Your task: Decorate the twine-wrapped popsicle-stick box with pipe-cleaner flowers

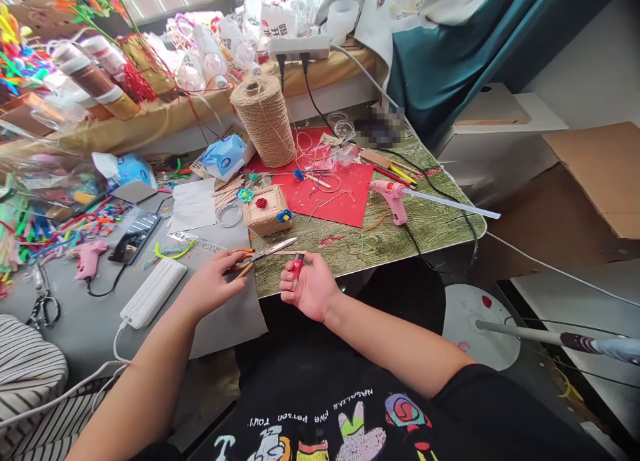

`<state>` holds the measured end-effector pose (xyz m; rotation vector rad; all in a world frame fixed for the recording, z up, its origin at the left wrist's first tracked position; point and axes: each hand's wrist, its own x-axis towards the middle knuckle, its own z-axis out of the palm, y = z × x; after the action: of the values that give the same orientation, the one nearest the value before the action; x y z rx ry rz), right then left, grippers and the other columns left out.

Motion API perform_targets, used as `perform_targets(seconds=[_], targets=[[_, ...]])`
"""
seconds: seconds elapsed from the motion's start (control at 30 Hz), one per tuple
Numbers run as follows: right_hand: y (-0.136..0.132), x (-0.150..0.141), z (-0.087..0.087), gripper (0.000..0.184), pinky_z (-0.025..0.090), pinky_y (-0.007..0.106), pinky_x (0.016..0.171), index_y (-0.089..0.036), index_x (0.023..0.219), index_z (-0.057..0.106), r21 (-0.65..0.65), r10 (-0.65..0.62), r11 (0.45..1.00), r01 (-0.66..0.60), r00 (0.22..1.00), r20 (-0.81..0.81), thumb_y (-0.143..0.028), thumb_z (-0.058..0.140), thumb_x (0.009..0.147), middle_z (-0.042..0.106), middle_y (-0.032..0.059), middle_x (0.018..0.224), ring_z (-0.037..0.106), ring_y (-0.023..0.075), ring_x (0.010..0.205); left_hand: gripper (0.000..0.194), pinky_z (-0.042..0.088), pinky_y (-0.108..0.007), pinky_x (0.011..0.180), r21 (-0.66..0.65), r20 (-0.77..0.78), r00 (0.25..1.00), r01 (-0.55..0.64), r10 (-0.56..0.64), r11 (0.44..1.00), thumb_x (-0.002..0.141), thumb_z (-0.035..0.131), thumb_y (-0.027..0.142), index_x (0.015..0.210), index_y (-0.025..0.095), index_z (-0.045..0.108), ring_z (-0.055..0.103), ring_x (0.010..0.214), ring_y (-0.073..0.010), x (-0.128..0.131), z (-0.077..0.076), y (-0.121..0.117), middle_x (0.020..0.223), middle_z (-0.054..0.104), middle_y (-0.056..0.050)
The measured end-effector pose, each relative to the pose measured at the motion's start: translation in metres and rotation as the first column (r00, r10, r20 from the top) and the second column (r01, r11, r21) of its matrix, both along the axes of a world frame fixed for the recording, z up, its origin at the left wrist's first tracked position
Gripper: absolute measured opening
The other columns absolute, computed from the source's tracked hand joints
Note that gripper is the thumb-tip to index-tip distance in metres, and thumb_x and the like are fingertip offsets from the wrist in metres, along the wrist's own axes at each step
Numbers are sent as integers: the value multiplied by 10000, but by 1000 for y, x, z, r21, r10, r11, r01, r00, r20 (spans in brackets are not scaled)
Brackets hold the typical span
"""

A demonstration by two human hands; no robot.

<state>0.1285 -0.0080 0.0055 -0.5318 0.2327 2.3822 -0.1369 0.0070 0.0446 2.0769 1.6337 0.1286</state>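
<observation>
My right hand [315,287] is turned palm up at the table's front edge, with its fingers curled round a red lighter [297,266]. My left hand [215,284] has its fingers and thumb on the orange handles of a pair of scissors [275,248], whose blades point right. A thin tan strand [287,253] shows between the blades and the lighter; which hand holds it I cannot tell. Just beyond the scissors sits a twine-wrapped box [265,217] with a red flower [261,203] on top and blue and teal flowers at its corners.
A big twine spool [263,121] stands behind the box, beside a red sheet [330,194] strewn with scraps. A pink glue gun [393,199] with a long glue stick lies to the right. On the left are a white power strip [153,293], a phone [134,237] and another pink glue gun [91,259].
</observation>
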Motion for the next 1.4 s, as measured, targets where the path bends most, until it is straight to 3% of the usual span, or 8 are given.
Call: perform_targets(seconds=[0.23, 0.47, 0.73, 1.4], targets=[[-2, 0, -7, 339, 255, 220, 466, -230, 792, 452, -62, 3, 998, -6, 999, -53, -482, 357, 998, 358, -43, 637, 306, 121, 520, 578, 531, -428, 1070, 7, -40, 999, 22, -22, 1000, 847, 631, 412, 1398, 245, 674, 656, 1192, -315, 7, -1, 2, 1289, 679, -87], [5, -4, -6, 259, 193, 204, 438, -238, 787, 419, -125, -59, 990, 62, 998, 30, -398, 373, 985, 326, -51, 610, 289, 116, 493, 566, 531, -420, 1074, 7, -55, 998, 38, -38, 999, 854, 634, 406, 1398, 252, 664, 670, 1165, -302, 10, -2, 1, 1300, 685, -92], [7, -5, -4, 264, 200, 192, 420, -223, 802, 448, -119, -77, 990, 82, 996, 49, -367, 373, 1010, 346, -60, 613, 296, 104, 486, 585, 532, -413, 1079, 47, -59, 997, 49, -46, 998, 839, 635, 395, 1400, 236, 678, 666, 1177, -304, 7, -8, 1, 1340, 680, -91], [10, -4, -5, 296, 221, 193, 410, -226, 822, 455, -124, -84, 989, 85, 996, 17, -386, 340, 1043, 355, -55, 631, 305, 113, 496, 576, 527, -414, 1077, 63, -69, 997, 51, -46, 997, 839, 619, 372, 1392, 224, 681, 659, 1200, -303, 8, -6, -1, 1315, 692, -88]])
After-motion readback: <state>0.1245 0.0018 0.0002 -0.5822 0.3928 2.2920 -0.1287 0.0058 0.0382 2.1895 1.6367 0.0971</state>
